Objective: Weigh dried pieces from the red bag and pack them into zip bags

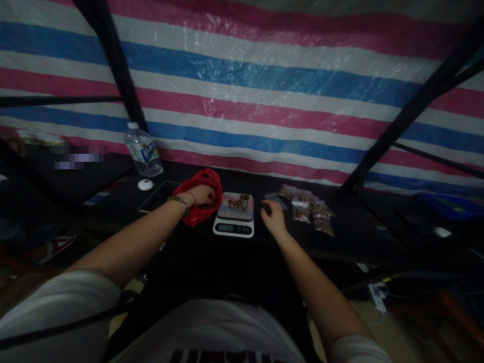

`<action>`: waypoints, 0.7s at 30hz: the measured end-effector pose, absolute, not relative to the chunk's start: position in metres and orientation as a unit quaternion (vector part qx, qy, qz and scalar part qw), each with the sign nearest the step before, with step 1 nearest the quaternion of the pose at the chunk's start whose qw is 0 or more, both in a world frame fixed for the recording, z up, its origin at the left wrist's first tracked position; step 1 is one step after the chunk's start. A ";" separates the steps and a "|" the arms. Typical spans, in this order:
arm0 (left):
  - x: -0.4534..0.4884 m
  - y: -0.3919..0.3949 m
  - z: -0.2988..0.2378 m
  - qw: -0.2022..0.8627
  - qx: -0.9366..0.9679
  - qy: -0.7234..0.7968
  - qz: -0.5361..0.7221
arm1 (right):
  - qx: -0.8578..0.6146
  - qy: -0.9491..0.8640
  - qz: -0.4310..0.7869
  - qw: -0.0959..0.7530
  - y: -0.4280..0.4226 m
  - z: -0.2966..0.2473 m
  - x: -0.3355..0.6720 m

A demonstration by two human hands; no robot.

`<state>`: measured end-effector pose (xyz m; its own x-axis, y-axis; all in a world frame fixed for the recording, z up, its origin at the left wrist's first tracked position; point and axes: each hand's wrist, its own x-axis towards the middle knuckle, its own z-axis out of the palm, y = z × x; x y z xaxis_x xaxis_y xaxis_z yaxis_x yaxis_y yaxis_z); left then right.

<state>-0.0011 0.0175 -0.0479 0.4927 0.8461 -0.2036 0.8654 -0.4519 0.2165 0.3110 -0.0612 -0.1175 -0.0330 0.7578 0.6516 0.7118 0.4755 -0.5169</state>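
Observation:
My left hand reaches into a red plastic bag, and its fingertips are hidden inside. Right of the bag stands a white kitchen scale with a lit display. On its platform lie a small pile of brown and reddish pieces and a small metal cup. My right hand rests on the table right of the scale, fingers apart and nothing in them. Just beyond it lies a flat clear bag. Several small clear bags filled with brown pieces are grouped farther right.
A large clear plastic bottle stands at the back left, with a white rounded object in front. A dark tablet lies partly under my left forearm. Black metal bars frame the table, and a striped sheet hangs behind.

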 end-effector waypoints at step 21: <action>-0.013 0.015 -0.022 0.154 0.842 0.517 0.008 | -0.516 -0.712 0.049 0.474 -0.064 -0.115 0.310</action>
